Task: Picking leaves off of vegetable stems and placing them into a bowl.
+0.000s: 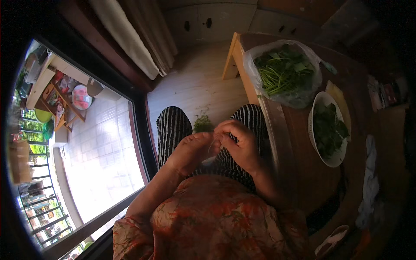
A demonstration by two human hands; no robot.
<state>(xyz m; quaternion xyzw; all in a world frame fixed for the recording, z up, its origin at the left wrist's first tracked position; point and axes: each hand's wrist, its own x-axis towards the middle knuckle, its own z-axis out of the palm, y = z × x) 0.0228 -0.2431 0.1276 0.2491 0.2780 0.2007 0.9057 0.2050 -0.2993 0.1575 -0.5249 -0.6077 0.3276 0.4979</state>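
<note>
My left hand (191, 152) and my right hand (240, 143) meet fingertip to fingertip above my lap. Between them is a thin pale strand (211, 145), perhaps a plant fibre, pinched at the fingertips; the curled fingers hide much of it. Beyond the hands, a small heap of green plant scraps (202, 123) lies low between my knees. To the right, a clear plastic bag (248, 66) full of leafy green stems (279, 71) sits open on a wooden table (299, 136). Nearer me on that table, a white oval colander (331, 162) holds loose green leaves (328, 130).
The table's long edge runs close beside my right knee. At left, a dark-framed glass door (139, 130) borders a bright tiled balcony (97, 143) with a folding wooden chair (60, 104). A curtain (143, 35) hangs ahead. A crumpled pale cloth (370, 182) lies at far right.
</note>
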